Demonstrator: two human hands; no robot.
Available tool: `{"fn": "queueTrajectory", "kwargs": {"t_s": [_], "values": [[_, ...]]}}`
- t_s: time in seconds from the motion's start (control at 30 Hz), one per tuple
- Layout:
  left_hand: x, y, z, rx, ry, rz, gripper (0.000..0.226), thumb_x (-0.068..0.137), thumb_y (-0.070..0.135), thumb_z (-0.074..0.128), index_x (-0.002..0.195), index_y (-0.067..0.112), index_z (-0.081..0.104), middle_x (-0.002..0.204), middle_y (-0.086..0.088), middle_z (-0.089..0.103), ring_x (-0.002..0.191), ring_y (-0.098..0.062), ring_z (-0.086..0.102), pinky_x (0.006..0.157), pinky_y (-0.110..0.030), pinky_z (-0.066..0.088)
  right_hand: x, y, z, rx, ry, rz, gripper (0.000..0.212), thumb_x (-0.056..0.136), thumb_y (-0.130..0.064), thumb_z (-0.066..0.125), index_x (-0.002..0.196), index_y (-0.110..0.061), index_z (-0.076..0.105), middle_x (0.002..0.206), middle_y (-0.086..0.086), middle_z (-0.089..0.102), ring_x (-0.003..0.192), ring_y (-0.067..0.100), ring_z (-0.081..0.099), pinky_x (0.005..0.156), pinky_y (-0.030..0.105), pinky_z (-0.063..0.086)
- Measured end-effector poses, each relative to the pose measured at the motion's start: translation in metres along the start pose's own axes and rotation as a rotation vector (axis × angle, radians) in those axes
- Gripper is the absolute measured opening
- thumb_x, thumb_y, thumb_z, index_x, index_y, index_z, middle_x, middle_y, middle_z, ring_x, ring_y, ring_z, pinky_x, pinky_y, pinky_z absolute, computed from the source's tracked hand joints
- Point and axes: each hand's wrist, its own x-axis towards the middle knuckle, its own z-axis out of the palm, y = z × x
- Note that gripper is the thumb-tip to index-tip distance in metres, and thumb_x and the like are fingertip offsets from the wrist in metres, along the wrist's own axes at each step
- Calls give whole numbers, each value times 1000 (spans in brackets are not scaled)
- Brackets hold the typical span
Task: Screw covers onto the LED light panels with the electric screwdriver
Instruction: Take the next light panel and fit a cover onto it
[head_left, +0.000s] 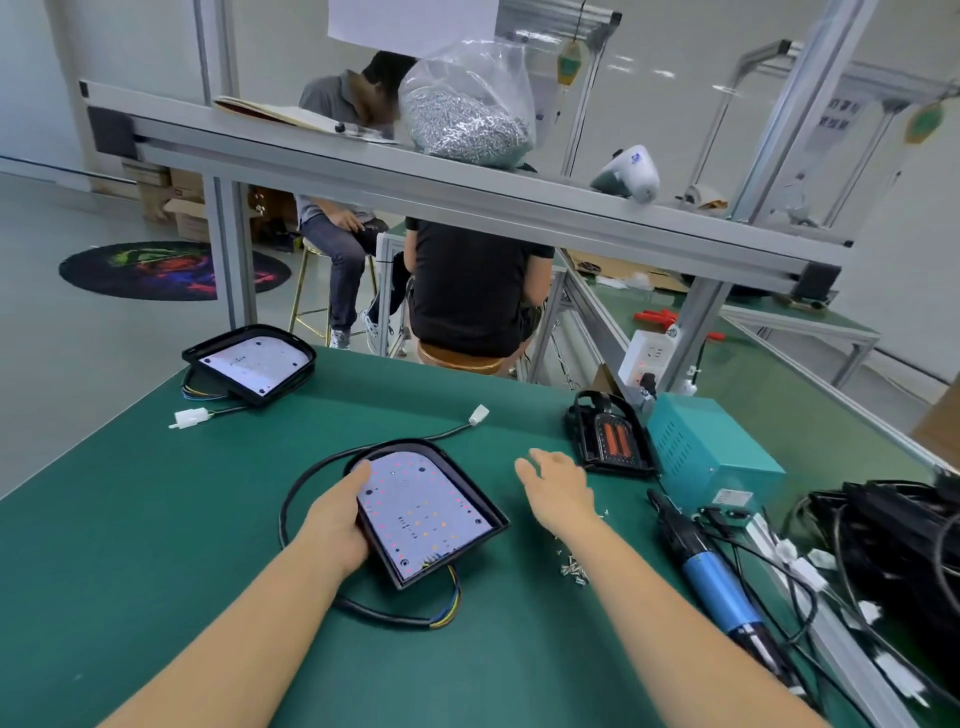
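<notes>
Green table (156, 545): LED panel (426, 512) at centre, left hand (340, 519) grip clamped on its 9 o'clock edge to steady it. Right hand (558, 486) open, empty, reaching toward covers (610, 436) at 2 o'clock. Screwdriver (711, 571) idle at 4 o'clock.

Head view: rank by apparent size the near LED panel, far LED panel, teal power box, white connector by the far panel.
Largest to smallest:
1. near LED panel
2. teal power box and far LED panel, too alike to rank; the far panel is farther from the camera
3. white connector
</notes>
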Motion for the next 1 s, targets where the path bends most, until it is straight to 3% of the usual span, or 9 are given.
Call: {"fn": "queueTrajectory", "kwargs": {"t_s": [0.1, 0.3, 0.5, 0.63, 0.73, 0.87, 1.0], "values": [[-1, -1, -1, -46, 2, 22, 25, 98, 24, 50, 96, 1, 60, 130, -20, 57, 101, -30, 58, 85, -46, 41, 17, 21, -5, -246, 8, 81, 54, 103, -45, 31, 151, -21, 31, 161, 9, 17, 145, 30, 17, 115, 45, 19], [0, -4, -1, -64, -2, 52, 26, 97, 26, 52, 95, 2, 61, 127, -18, 59, 97, -30, 60, 83, -46, 43, 37, 46, -9, -402, -4, 118, 52, 103, -46, 29, 152, -27, 27, 162, 11, 12, 148, 32, 9, 118, 50, 12], [-1, -5, -1, -78, -13, 59, 31, 97, 28, 51, 106, 1, 61, 126, -20, 59, 104, -31, 59, 87, -47, 43, 48, 41, -10, -598, -6, 100, 42, 103, -34, 26, 137, -21, 46, 151, 8, 33, 137, 30, 27, 110, 49, 21], [-2, -5, -1, -83, -8, 58, 40, 97, 29, 50, 124, 0, 56, 127, -20, 59, 108, -31, 58, 92, -47, 43, 50, 36, -13, -702, 150, 62, 30, 100, -26, 43, 125, -19, 58, 132, 4, 54, 126, 26, 40, 102, 41, 30], [-1, -5, -2, -76, -14, 54, 37, 97, 30, 50, 117, 0, 58, 125, -20, 60, 104, -31, 60, 89, -47, 43, 52, 37, -19, -671, 278, 11, 26, 96, -15, 51, 120, -18, 59, 123, 5, 61, 120, 26, 50, 97, 37, 37], [0, -5, -2, -65, -26, 58, 34, 96, 33, 52, 102, 1, 62, 117, -19, 63, 91, -29, 64, 83, -45, 45, 51, 40, -27, -358, 436, 1, 30, 90, 4, 52, 119, -5, 55, 113, 17, 64, 110, 34, 54, 81, 40, 46], [1, -5, -3, -114, -63, 42, 49, 93, 46, 50, 113, 3, 62, 116, -18, 64, 99, -30, 63, 86, -46, 45, 33, 19, -38, -175, 519, -137, 29, 92, -2, 56, 121, -4, 57, 108, 19, 65, 105, 37, 55, 81, 42, 44]]}}
